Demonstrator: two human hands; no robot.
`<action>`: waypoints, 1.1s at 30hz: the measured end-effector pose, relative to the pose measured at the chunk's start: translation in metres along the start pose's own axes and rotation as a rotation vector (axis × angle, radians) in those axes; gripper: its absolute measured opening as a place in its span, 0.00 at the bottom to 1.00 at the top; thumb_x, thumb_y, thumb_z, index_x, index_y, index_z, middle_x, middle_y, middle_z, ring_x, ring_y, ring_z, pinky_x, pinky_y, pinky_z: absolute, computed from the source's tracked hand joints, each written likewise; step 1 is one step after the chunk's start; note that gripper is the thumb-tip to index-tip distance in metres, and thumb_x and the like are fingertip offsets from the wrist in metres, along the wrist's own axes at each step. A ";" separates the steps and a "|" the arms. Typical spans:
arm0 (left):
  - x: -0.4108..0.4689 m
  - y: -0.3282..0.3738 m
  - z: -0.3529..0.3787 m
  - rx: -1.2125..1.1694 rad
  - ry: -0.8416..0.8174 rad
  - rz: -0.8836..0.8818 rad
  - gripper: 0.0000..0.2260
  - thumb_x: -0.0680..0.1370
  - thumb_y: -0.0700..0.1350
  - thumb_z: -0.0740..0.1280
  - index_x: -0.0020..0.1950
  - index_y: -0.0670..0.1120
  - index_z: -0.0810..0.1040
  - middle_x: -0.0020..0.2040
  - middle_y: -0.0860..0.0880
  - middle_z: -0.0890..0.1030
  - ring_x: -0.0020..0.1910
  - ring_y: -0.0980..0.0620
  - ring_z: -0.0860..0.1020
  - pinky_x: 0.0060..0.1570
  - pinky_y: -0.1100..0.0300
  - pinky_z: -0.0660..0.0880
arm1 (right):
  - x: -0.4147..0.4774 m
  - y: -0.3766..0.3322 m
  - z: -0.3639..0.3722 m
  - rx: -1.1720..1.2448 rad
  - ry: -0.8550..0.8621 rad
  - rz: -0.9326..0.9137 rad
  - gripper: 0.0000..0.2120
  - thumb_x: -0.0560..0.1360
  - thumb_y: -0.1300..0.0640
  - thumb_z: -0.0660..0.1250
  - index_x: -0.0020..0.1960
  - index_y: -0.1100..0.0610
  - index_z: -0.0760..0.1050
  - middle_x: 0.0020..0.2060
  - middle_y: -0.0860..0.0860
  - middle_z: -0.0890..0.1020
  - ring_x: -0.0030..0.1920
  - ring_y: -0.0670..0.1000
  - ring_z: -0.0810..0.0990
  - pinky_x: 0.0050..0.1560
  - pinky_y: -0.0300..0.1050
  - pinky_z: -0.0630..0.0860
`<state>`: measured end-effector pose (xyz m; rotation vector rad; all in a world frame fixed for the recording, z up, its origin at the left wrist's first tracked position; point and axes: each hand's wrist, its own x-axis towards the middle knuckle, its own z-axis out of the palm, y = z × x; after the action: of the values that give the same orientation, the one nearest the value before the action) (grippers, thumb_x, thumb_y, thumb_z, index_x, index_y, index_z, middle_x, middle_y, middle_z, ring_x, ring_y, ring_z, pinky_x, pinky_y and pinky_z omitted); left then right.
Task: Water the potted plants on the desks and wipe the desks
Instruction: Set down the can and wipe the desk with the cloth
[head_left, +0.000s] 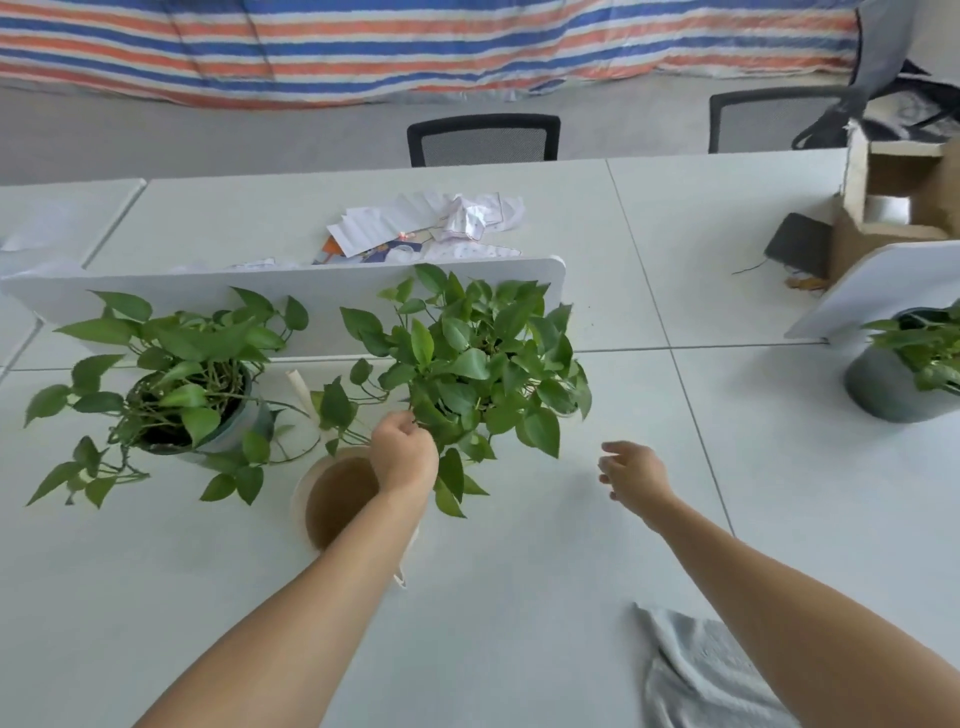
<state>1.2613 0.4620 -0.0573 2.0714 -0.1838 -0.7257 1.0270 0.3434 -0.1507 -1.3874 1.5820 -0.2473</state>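
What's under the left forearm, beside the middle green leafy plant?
A cream watering can, open top showing a brown inside, spout pointing away. The forearm covers its right side; any water level is not visible.

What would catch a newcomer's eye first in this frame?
The left hand grips into the leaves of the middle potted plant at the centre of the desk, above a cream watering can. The right hand hovers open beside it, with a grey cloth at the near right edge. A striped tarp fills the background.
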 end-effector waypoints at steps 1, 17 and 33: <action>-0.012 -0.001 0.002 0.007 0.010 0.021 0.17 0.79 0.34 0.56 0.65 0.40 0.75 0.59 0.42 0.79 0.60 0.41 0.76 0.62 0.50 0.73 | -0.006 0.011 -0.009 -0.089 0.040 -0.027 0.17 0.77 0.61 0.64 0.66 0.56 0.78 0.50 0.55 0.85 0.47 0.55 0.83 0.49 0.49 0.80; -0.195 -0.142 0.126 0.787 -0.351 0.293 0.23 0.80 0.41 0.56 0.76 0.44 0.62 0.74 0.46 0.63 0.72 0.47 0.62 0.67 0.55 0.64 | -0.110 0.258 -0.106 -0.829 -0.056 -0.804 0.27 0.65 0.49 0.74 0.63 0.49 0.74 0.59 0.53 0.78 0.54 0.60 0.80 0.48 0.51 0.80; -0.135 -0.127 0.224 1.274 -0.310 0.616 0.26 0.83 0.54 0.49 0.80 0.46 0.49 0.79 0.40 0.47 0.78 0.41 0.47 0.75 0.49 0.51 | -0.002 0.285 -0.233 -0.944 0.049 -0.553 0.35 0.77 0.29 0.39 0.80 0.42 0.50 0.81 0.47 0.50 0.81 0.49 0.43 0.78 0.50 0.43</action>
<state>1.0073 0.4284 -0.1956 2.7418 -1.7444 -0.5563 0.6675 0.3393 -0.2305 -2.5606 1.3532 0.1853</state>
